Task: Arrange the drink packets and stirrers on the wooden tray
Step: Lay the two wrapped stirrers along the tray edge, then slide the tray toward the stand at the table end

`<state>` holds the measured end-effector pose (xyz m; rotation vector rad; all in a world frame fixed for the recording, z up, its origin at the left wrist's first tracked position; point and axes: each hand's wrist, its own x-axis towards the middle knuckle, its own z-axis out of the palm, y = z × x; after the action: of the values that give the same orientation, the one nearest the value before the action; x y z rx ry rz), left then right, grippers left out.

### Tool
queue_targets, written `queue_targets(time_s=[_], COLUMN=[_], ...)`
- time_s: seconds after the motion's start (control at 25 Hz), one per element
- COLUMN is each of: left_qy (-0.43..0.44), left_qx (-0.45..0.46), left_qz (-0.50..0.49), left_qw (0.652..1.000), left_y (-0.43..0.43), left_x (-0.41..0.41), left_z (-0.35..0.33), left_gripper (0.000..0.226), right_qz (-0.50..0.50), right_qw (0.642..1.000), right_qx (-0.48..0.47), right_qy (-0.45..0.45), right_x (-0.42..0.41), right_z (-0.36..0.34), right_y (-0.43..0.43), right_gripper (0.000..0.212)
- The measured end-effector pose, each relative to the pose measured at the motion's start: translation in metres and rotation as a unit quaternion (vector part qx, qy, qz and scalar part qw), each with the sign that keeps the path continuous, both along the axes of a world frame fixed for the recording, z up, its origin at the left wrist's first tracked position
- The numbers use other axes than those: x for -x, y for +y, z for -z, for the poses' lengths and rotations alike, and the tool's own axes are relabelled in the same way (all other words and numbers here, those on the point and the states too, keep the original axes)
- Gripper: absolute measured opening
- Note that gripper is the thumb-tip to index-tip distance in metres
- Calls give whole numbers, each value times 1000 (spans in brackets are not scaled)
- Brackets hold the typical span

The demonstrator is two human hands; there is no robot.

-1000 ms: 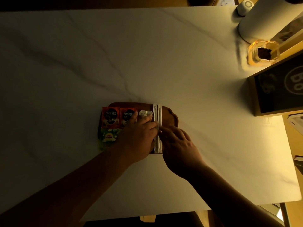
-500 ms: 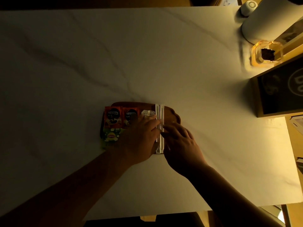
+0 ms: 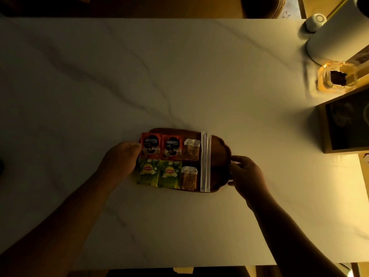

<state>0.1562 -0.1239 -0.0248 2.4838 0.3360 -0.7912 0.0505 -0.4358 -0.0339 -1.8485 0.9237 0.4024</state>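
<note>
Packets fill the wooden tray (image 3: 220,148) just below the middle of the frame: two red coffee packets (image 3: 161,145) in the upper row, two green tea packets (image 3: 158,172) below them, and two small clear sachets (image 3: 190,160) to their right. Right of those, two white paper-wrapped stirrers (image 3: 205,161) lie side by side, running top to bottom across the tray, their ends reaching its edges. We see the tray sitting on a pale marbled tabletop (image 3: 179,76).

Our left hand (image 3: 119,160) rests at the tray's left edge, fingers (image 3: 135,145) curled loosely and touching the corner of the leftmost coffee packet; whether they pinch it we cannot tell. Our right hand (image 3: 245,174) cups the tray's right rim, fingers bent around it, apparently gripping the wood.

We judge the arrangement nearly done, with only squaring up or shifting the tray left. The packets look light, thin and glossy, so they will likely slide at a nudge; we would press them flat from above or pinch a corner. The stirrers seem light and could roll. The tray looks stiff, best held by both side rims and kept level.
</note>
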Motion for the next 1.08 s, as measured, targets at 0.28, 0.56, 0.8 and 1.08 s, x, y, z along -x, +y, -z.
queue_targets(time_s=[0.28, 0.56, 0.8, 1.08], left_qy=[-41, -59, -76, -82], left_qx=[55, 65, 69, 79], left_qz=[-5, 127, 231, 285], left_qw=[998, 988, 967, 952], left_y=[-13, -106, -235, -359], left_x=[-5, -36, -65, -89], left_z=[-11, -15, -12, -19], left_gripper=[44, 45, 33, 38], right_qz=[49, 145, 259, 358], right_qw=[998, 987, 957, 899], right_qx=[-39, -65, -127, -248], right_qy=[-1, 0, -7, -45], right_x=[4, 38, 74, 96], right_z=[2, -5, -9, -13], right_y=[-12, -70, -127, -155], right_gripper=[24, 30, 27, 12])
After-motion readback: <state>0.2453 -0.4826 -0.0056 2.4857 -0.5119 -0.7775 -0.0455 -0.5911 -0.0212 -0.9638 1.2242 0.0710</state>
